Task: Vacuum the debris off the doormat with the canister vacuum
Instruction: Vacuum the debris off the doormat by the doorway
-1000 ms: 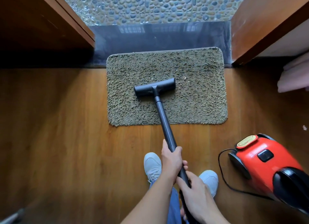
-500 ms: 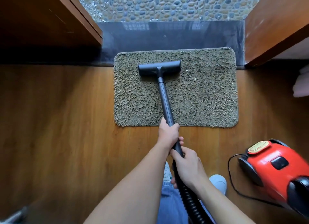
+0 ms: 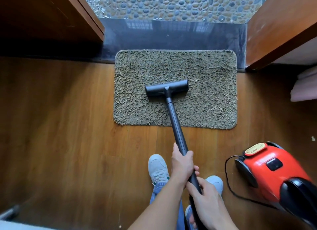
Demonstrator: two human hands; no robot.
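Dragging the floor head back from the far edge of the doormat to mid-mat, well ahead of both hands. Curling the left hand round the wand, clasping it just behind with the right hand. Working partway through: leaving pale specks beyond the head, probably needing more passes.

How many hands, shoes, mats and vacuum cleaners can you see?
Hands: 2, the left hand and the right hand, both gripping the wand
Shoes: 2, the left shoe and the right shoe
Mats: 1, the doormat
Vacuum cleaners: 1, the canister vacuum
Total: 6
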